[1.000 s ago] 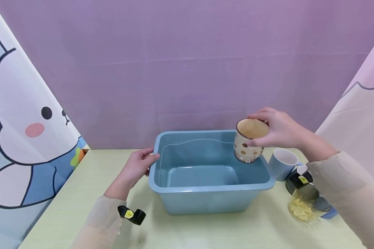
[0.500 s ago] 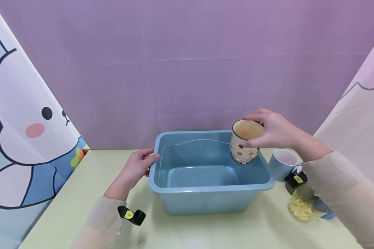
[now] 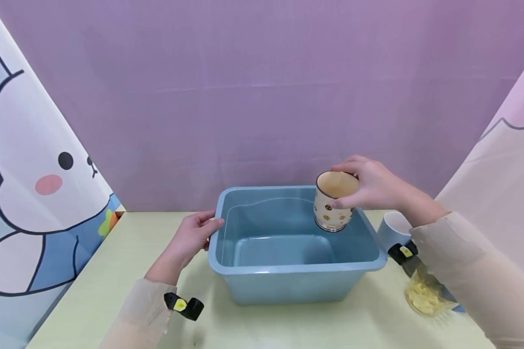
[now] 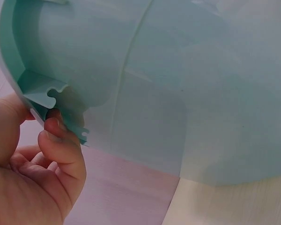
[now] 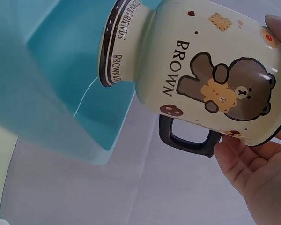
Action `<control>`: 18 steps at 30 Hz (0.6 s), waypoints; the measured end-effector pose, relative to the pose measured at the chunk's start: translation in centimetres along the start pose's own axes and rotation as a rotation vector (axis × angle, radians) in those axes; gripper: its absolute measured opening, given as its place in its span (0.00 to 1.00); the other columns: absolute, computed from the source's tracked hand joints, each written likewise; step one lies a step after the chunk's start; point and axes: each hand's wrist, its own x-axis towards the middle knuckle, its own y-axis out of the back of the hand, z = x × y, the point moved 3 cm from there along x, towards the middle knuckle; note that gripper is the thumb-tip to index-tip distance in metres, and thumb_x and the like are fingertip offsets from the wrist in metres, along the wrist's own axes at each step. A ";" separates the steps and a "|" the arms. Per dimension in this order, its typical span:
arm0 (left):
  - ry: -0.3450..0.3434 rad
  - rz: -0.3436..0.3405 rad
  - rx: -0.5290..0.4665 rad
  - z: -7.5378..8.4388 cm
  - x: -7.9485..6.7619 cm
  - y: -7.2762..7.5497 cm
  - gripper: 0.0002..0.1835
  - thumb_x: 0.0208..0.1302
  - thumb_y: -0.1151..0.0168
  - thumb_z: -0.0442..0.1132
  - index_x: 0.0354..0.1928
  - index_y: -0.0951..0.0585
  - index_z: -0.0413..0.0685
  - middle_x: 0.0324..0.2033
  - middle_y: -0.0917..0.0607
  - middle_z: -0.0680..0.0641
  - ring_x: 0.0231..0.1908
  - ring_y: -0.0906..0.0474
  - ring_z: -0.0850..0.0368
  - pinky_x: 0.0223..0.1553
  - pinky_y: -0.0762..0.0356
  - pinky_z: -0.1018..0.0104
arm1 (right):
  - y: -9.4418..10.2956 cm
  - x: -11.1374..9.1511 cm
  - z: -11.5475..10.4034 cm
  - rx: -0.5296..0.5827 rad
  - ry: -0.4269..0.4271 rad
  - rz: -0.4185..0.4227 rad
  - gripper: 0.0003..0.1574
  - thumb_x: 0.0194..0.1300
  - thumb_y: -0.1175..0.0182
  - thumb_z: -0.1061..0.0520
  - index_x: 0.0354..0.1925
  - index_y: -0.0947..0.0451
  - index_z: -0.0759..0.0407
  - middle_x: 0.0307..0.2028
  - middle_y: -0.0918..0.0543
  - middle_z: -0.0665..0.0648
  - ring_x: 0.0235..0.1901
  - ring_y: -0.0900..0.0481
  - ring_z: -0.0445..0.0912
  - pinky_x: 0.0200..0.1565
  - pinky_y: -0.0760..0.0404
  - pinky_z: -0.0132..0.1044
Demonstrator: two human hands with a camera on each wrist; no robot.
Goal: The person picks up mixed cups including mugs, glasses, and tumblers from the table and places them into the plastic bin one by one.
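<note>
A cream mug [image 3: 332,208] with a dark rim is held upright over the right part of a blue plastic basin [image 3: 288,267]. My right hand [image 3: 368,184] grips it near the rim, thumb on the near side and fingers at the far side. In the right wrist view the mug [image 5: 210,70] shows a brown bear, lettering and a black handle [image 5: 189,140]. At the basin's left end my left hand [image 3: 193,237] pinches the rim, thumb on top. From below, the left wrist view shows fingers curled under the rim [image 4: 30,101].
Right of the basin stands a light blue mug [image 3: 393,230]. Nearer me is a clear yellowish glass [image 3: 425,293], partly behind my right sleeve, with dark and blue things beside it. A purple cloth [image 3: 262,97] hangs behind the pale table [image 3: 148,232].
My right hand has carried the cream mug leftward and slightly down, further over the basin. My left hand stays on the rim.
</note>
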 end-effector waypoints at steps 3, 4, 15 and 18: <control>0.008 0.001 -0.001 -0.2 -0.1 -0.1 0.26 0.68 0.45 0.47 0.64 0.31 0.44 0.46 0.17 0.38 0.29 0.25 0.56 0.27 0.27 0.68 | -0.1 0.1 -0.1 0.012 -0.002 -0.014 0.47 0.43 0.27 0.40 0.61 0.28 0.51 0.59 0.28 0.55 0.55 0.28 0.52 0.47 0.26 0.47; 0.012 0.001 -0.003 -0.2 -0.1 -0.2 0.26 0.68 0.45 0.47 0.64 0.31 0.44 0.46 0.17 0.37 0.29 0.25 0.56 0.27 0.27 0.68 | -0.2 0.1 -0.1 0.016 -0.001 -0.017 0.47 0.43 0.27 0.40 0.61 0.28 0.52 0.59 0.28 0.55 0.55 0.29 0.52 0.47 0.27 0.48; 0.015 0.004 -0.006 -0.3 -0.2 -0.2 0.27 0.67 0.45 0.46 0.64 0.32 0.43 0.44 0.17 0.38 0.27 0.25 0.56 0.25 0.28 0.68 | -1.2 0.5 -0.4 0.044 0.019 -0.033 0.47 0.43 0.27 0.39 0.61 0.28 0.52 0.59 0.28 0.55 0.57 0.30 0.52 0.51 0.27 0.51; 0.009 0.005 -0.007 -0.1 -0.4 -0.1 0.27 0.67 0.44 0.46 0.65 0.32 0.43 0.42 0.16 0.39 0.26 0.26 0.57 0.24 0.28 0.68 | -1.5 0.8 -0.7 0.048 0.022 -0.037 0.47 0.43 0.27 0.39 0.61 0.28 0.52 0.59 0.28 0.55 0.57 0.30 0.52 0.51 0.26 0.51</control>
